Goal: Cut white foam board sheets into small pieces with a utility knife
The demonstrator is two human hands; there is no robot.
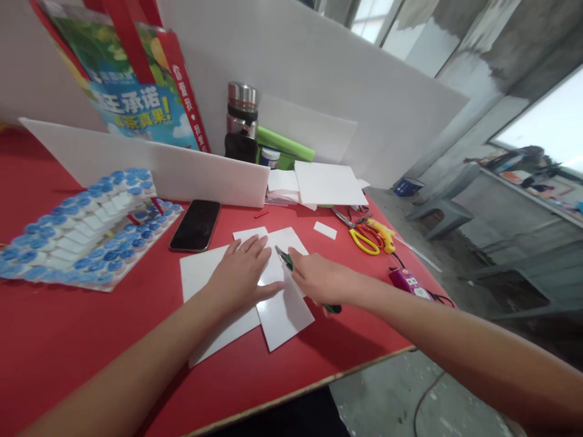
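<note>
White sheets (288, 321), green-and-black knife (287, 260), red tabletop (364, 331), blue-and-white model (91, 220), black phone (195, 225), yellow glue gun (386, 237)

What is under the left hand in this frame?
Around the left hand, a wider white piece and a narrower one show beneath it. How they meet directly under the palm is covered.

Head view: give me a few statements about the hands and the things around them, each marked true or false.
1. The right hand grips a green-and-black cutter. True.
2. The left hand is raised clear of the white boards. False: it rests on them.
3. A black phone lies beside the blue-trimmed model. True.
4. The yellow glue gun lies left of the phone. False: it lies to the right.
</note>
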